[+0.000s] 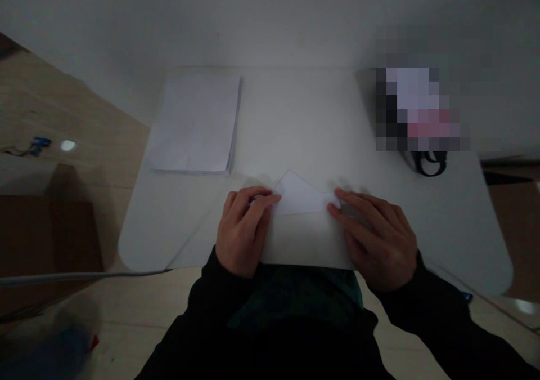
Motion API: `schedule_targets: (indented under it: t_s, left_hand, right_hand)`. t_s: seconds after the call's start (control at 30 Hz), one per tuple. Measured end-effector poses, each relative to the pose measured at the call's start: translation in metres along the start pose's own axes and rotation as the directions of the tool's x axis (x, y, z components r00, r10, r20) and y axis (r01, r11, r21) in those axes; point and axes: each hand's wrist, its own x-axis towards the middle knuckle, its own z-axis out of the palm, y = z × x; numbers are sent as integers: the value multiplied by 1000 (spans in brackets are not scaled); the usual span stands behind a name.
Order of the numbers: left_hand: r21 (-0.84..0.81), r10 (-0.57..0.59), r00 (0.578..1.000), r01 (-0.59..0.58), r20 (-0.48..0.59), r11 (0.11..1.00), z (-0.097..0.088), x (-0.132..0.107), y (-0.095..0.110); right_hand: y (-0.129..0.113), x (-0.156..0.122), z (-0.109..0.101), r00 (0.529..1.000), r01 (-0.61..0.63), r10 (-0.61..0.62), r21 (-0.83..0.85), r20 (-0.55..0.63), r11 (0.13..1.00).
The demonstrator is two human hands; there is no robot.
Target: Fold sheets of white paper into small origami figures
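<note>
A small piece of folded white paper (298, 196) lies near the front edge of the white table, with a pointed peak on its far side and a straight near edge. My left hand (244, 225) pinches its left end between thumb and fingers, which hide that corner. At the right end, the fingertips of my right hand (377, 233) close on a narrow strip of the same paper. Both wrists rest low by the table's front edge.
A stack of white sheets (196, 124) lies at the back left of the table (295, 121). On the back right stands a blurred-out object with a black loop (431, 166). Brown cardboard boxes (46, 233) stand on the floor at the left, another at the far right.
</note>
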Motion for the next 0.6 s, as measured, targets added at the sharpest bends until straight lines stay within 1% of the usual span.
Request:
schedule_targets:
  t_s: [0.07, 0.1, 0.17, 0.2, 0.23, 0.3, 0.37, 0.47, 0.6]
  left_hand:
    - [94, 19, 995, -10, -99, 996, -1, -8, 11]
    - [101, 45, 988, -30, -150, 994, 0, -13, 18]
    - [33, 163, 981, -161, -105, 986, 5, -23, 34]
    - [18, 214, 976, -214, -45, 977, 9, -27, 42]
    - [27, 237, 971, -237, 15, 971, 14, -30, 49]
    - [85, 228, 966, -239, 124, 967, 23, -34, 59]
    - [161, 194, 963, -225, 188, 961, 29, -35, 62]
    - [235, 159, 965, -207, 207, 950, 29, -35, 58]
    - [288, 142, 968, -199, 206, 937, 20, -37, 49]
  right_hand:
    - [-1, 0, 1, 1000, 2, -2, -19, -5, 1000]
    - [-2, 1, 2, 1000, 4, -4, -22, -9, 1000]
    - [-3, 3, 2, 1000, 10, -11, -26, -19, 1000]
    - [-4, 3, 2, 1000, 11, -11, -29, -25, 1000]
    - [-4, 4, 2, 999, 8, -10, -32, -31, 999]
    - [-4, 4, 2, 999, 4, -6, -39, -38, 999]
    - [-5, 4, 1, 999, -3, 1, -44, -38, 999]
    - [-5, 4, 1, 999, -3, 1, -45, -35, 999]
    - [-4, 3, 2, 999, -8, 6, -47, -34, 999]
